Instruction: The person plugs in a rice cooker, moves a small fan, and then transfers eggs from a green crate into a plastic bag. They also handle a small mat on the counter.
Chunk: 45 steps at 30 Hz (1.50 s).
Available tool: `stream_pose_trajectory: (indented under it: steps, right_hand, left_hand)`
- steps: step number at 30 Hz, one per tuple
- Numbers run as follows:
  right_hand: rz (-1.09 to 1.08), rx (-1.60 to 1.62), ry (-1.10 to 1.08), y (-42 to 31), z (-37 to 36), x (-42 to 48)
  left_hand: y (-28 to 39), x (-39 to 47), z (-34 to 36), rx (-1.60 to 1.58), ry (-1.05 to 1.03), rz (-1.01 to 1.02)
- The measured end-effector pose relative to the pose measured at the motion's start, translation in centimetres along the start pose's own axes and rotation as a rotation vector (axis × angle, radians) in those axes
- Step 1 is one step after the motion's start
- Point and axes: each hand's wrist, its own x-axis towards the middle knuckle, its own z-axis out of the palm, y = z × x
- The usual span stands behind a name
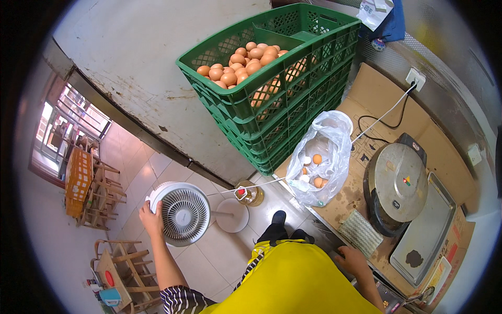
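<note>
My left hand grips the rim of a white pedestal fan's head, thumb on the near edge and fingers partly hidden behind it. The fan's round base rests on the tiled floor. My right hand hangs by the counter's front edge with nothing in it, its fingers loosely bent and apart. A folded checked cloth lies on the cardboard-covered counter just beyond that hand. Farther along stands a container lined with a clear plastic bag, with eggshells inside.
Stacked green plastic crates hold brown eggs on top. A round electric griddle and metal tray occupy the counter. An oil jug stands on the floor; a white cord stretches across. Wooden stools stand left.
</note>
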Motion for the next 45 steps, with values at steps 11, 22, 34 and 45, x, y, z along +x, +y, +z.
stream_pose_trajectory:
  steps: [11, 22, 34, 45]
  right_hand:
    - [-0.005, -0.013, 0.054, -0.1, -0.1, -0.8]
    - [-0.072, -0.025, 0.054, 2.5, 2.0, 0.4]
    - [0.276, 0.069, -0.059, 6.6, 9.9, -3.8]
    - [0.357, 0.232, 0.420, 7.7, 10.5, -2.7]
  left_hand:
    - [5.1, 0.3, -2.7, -0.158, 0.167, 0.145]
    - [29.2, -7.3, -19.0, -1.201, 0.173, 1.102]
    - [34.6, -10.8, -23.7, -1.295, 0.286, 1.364]
    - [34.2, -12.0, -18.9, -1.302, -0.183, 1.514]
